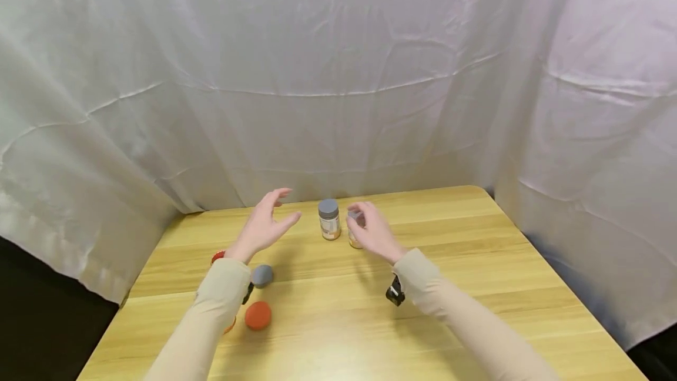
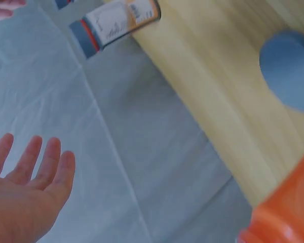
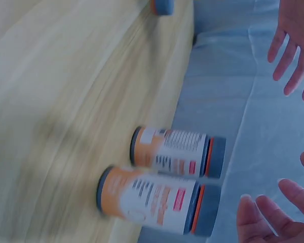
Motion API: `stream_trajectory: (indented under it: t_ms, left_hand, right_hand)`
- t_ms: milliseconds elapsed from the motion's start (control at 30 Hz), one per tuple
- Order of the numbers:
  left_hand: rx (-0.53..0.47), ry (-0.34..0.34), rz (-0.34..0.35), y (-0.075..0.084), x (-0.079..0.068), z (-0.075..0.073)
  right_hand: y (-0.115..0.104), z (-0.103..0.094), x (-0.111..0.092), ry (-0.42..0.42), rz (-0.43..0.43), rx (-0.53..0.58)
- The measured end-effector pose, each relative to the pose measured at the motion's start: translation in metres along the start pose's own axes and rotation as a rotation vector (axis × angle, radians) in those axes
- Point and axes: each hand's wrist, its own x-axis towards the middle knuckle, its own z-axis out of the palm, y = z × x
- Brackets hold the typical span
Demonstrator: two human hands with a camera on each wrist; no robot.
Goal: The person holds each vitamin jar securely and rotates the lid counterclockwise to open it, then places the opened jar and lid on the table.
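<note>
Two small jars with grey lids and white-and-orange labels stand side by side near the table's back edge: the left jar (image 1: 329, 225) in full view, the right jar (image 1: 355, 242) partly covered by my right hand (image 1: 374, 234). That hand hovers by the right jar's lid, fingers loosely bent. In the right wrist view a gap shows between its fingers (image 3: 273, 215) and the jar lids (image 3: 207, 210). My left hand (image 1: 261, 229) is raised left of the jars, fingers spread, holding nothing. The left wrist view shows its palm (image 2: 25, 202) bare.
Beside my left forearm stand a grey-lidded container (image 1: 262, 276) and an orange-lidded one (image 1: 258, 316). A red lid (image 1: 217, 256) and another orange rim (image 1: 230, 327) are partly hidden by that arm. Grey curtains (image 1: 338, 134) hang behind the wooden table (image 1: 328, 298).
</note>
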Motion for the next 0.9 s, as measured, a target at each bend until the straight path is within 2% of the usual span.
stream_trajectory:
  t_ms: [267, 533, 633, 900]
  left_hand:
    - [-0.039, -0.004, -0.051, -0.001, 0.02, 0.041]
    - [-0.099, -0.012, -0.119, -0.007, 0.031, 0.079]
    - [-0.141, -0.008, -0.144, -0.011, 0.034, 0.09]
    - [-0.224, 0.013, -0.193, -0.019, 0.042, 0.109]
  right_hand:
    - [0.016, -0.016, 0.001, 0.031, -0.064, -0.161]
    - [0.027, -0.02, 0.001, 0.059, -0.134, -0.332]
    - [0.028, -0.018, 0.0, 0.043, -0.139, -0.355]
    - [0.026, -0.014, 0.0, 0.024, -0.115, -0.322]
